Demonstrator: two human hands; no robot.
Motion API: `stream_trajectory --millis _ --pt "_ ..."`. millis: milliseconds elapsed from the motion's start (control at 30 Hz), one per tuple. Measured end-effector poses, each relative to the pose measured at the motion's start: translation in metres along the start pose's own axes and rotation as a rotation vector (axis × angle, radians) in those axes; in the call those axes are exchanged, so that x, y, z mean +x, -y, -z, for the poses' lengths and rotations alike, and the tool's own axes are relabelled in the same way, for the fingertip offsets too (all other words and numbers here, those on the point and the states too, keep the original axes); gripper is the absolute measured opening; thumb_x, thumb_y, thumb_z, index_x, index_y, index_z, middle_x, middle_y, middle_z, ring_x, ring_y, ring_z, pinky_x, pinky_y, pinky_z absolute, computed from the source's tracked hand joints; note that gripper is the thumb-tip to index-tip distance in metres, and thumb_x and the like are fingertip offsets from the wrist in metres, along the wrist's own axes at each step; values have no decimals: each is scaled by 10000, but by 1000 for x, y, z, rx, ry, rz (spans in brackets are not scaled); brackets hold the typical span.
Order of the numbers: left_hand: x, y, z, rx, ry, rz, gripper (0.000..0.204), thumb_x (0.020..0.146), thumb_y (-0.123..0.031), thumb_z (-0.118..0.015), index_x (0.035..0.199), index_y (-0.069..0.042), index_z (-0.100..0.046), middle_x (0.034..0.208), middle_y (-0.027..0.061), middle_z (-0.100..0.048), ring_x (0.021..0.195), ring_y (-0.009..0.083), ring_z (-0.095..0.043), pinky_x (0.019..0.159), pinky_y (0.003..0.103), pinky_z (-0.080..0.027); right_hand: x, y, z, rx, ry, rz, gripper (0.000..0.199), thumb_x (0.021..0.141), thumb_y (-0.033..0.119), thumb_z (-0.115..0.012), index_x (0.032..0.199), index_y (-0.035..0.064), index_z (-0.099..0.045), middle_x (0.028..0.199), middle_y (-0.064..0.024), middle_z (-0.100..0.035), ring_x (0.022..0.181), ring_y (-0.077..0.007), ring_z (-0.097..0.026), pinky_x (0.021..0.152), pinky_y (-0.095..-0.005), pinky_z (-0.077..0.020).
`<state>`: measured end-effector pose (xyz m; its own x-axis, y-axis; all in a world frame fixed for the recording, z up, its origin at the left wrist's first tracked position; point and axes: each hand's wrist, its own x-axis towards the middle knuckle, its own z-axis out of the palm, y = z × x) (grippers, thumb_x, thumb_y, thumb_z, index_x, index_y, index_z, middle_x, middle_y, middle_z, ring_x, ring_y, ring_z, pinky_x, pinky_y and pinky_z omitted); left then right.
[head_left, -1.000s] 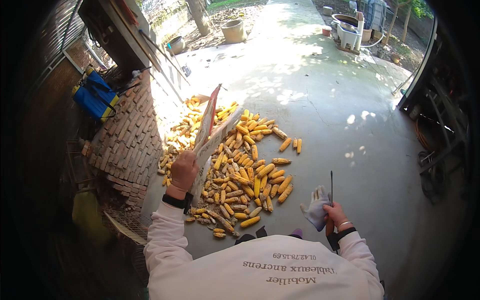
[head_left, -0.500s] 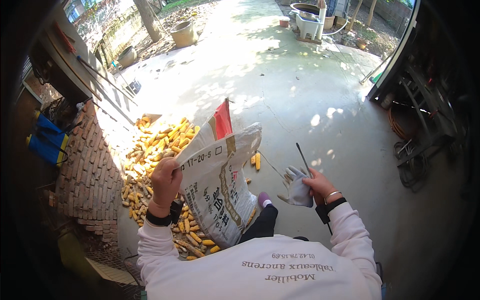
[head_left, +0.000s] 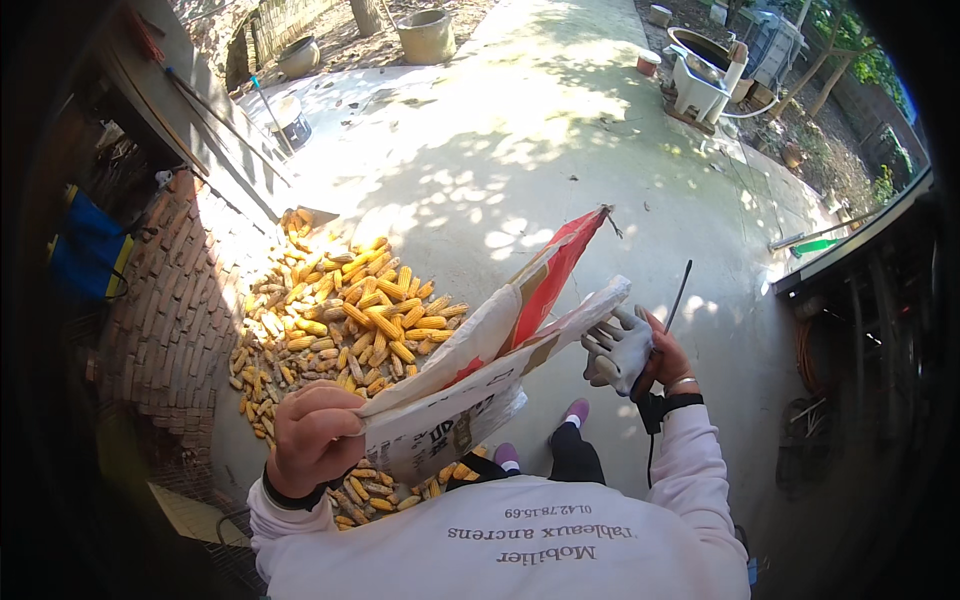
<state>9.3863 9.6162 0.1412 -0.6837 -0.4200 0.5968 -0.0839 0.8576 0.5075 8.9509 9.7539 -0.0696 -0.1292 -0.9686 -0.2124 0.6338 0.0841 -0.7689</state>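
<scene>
My left hand is closed on one corner of a white woven sack with dark print and a red panel. The sack hangs in front of me, its top edge slanting up to the right. In my right hand are a pale grey work glove and a thin dark rod that sticks up past the fingers. The rod's lower end is hidden by the hand. The glove lies close to the sack's far right corner; whether they touch, I cannot tell. Beyond the sack spreads a heap of corn cobs.
Stacked bricks and a blue and yellow container stand on the left. A bucket is near the doorway. Outside are a clay pot and a white basin. Dark racks line the right side.
The sack has swung up and tilted to the right, showing more of its red panel. My left hand has come lower and nearer to me. The view has shifted, and both feet now show.
</scene>
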Motion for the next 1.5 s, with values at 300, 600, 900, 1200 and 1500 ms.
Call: stream_trajectory --millis 300,600,900,1200,1500 --pt "125 38 -24 15 -8 44 244 613 51 -619 800 -70 -519 744 81 -590 580 224 -577 527 311 -477 216 67 24 26 212 -136 738 717 372 -647 1310 67 -331 1067 -73 -545 674 -109 -546 579 -216 -457" --pt "207 104 -29 175 -267 389 246 569 88 -616 718 -59 -487 706 91 -568 596 214 -573 536 301 -462 387 131 -29 -135 493 -376 333 759 206 -622 1021 61 -477 689 -29 -565 399 -86 -489 375 -187 -417" --pt "215 306 -16 315 -418 465 185 624 64 -594 748 -29 -494 691 101 -560 590 208 -573 524 285 -445 577 106 -85 -381 196 -263 160 765 104 -579 894 9 -583 668 -42 -585 498 -147 -536 483 -268 -459" --pt "181 551 -94 363 -387 1067 156 724 -162 -590 840 -61 -561 762 127 -601 698 295 -601 596 377 -469 773 177 -131 -688 -110 204 66 725 22 -526 770 21 -574 662 -5 -553 536 -98 -505 481 -235 -419" --pt "138 548 -253 -287 346 1169 272 709 -237 -546 902 -46 -564 848 159 -607 797 333 -580 684 418 -449 904 236 -142 -1334 -52 681 116 771 152 -556 836 75 -613 619 40 -536 518 -54 -435 467 -226 -338"
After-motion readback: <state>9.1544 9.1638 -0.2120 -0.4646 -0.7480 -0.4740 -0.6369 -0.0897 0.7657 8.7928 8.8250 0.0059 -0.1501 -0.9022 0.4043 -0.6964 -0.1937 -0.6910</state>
